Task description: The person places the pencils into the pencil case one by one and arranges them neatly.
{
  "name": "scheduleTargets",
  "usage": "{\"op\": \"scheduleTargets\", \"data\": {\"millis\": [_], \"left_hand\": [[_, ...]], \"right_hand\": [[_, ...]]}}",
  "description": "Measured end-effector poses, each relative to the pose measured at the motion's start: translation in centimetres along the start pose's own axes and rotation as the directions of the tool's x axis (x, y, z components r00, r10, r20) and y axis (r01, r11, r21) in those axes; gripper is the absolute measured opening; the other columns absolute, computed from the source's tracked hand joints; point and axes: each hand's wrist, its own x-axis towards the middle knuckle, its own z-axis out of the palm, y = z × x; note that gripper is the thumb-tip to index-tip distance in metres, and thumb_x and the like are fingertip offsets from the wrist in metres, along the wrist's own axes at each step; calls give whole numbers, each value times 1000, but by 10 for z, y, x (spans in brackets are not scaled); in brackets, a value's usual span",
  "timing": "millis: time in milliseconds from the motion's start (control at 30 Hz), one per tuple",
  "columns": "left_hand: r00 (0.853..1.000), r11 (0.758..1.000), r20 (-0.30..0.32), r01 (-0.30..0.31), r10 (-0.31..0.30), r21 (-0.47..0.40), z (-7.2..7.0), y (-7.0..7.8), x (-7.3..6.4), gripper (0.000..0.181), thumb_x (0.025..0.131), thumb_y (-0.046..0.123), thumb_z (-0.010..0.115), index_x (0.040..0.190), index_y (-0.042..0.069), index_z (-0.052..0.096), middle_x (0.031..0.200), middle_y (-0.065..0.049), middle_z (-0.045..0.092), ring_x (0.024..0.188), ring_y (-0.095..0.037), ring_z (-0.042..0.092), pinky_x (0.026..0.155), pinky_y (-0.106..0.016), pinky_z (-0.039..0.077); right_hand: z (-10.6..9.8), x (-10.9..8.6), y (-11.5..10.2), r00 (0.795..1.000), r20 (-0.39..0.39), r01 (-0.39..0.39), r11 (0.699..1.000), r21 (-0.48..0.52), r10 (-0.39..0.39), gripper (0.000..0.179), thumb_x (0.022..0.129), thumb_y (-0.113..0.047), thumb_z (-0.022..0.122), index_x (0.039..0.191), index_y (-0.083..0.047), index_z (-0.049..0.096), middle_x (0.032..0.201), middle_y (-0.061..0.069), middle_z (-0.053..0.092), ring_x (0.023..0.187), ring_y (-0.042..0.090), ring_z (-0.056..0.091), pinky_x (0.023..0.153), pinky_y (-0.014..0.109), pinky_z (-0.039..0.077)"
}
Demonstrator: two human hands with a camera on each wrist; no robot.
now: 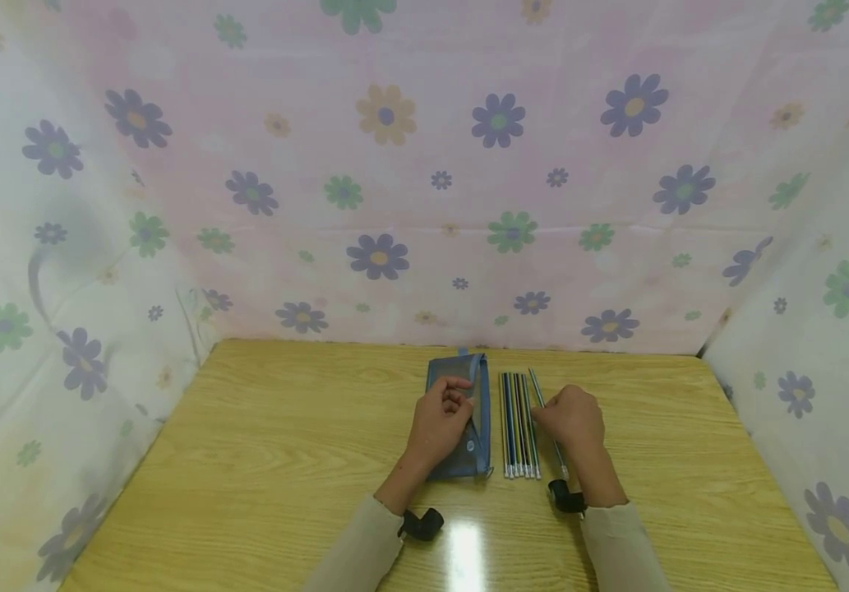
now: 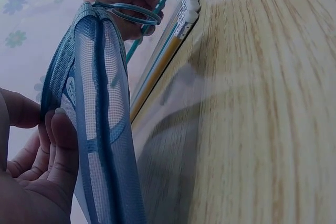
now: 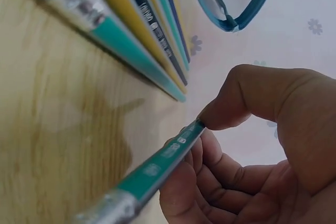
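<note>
A blue mesh zip pencil case lies upright on the table, its zipper side toward the pencils. My left hand is over it, thumb and fingers pinching the edge of its opening; in the left wrist view the mesh case bulges, with a ring at its end. To the right, several pencils lie side by side, white erasers toward me. Beyond them my right hand pinches a teal pencil between thumb and fingers, its eraser end toward me.
The wood-grain table is enclosed by flowered cloth at the back and both sides. Black wrist cameras are worn on both wrists. A glare patch shines near the front.
</note>
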Motion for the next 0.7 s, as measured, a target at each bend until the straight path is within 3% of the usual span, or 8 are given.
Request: {"op": "scheduleTargets", "data": {"millis": [167,300,433,700], "left_hand": [[1000,1000,-1,4,-4,-5,0,1,-1,22,105,10,67,126,7,66,92,-4,68,73,-13,66,62,-25,52],[1000,1000,-3,9,-9,-6,0,1,-1,22,105,10,67,126,6,66,92,-4,68,72,-13,65,61,-24,52],[1000,1000,-4,18,-19,-4,0,1,-1,22,105,11,67,126,7,66,92,-4,68,71,-12,64,62,-24,52],[1000,1000,0,31,-31,-1,0,1,-1,22,105,11,67,126,9,66,93,-3,67,69,-12,63,61,-25,52]], "right_hand": [[-1,-3,-3,1000,9,19,999,45,-20,51,92,-22,76,48,-18,51,46,-7,38,43,12,36,45,28,34],[-1,-3,-6,1000,6,23,997,74,-24,45,94,-22,77,53,-12,61,49,-3,49,47,15,44,47,30,37],[-2,-5,-9,999,-5,32,993,111,-31,27,93,-20,79,72,-4,75,68,6,69,59,19,60,53,33,48],[-3,-9,-18,1000,5,30,979,200,-31,19,93,-17,78,89,1,79,87,15,76,69,22,68,61,38,57]]}}
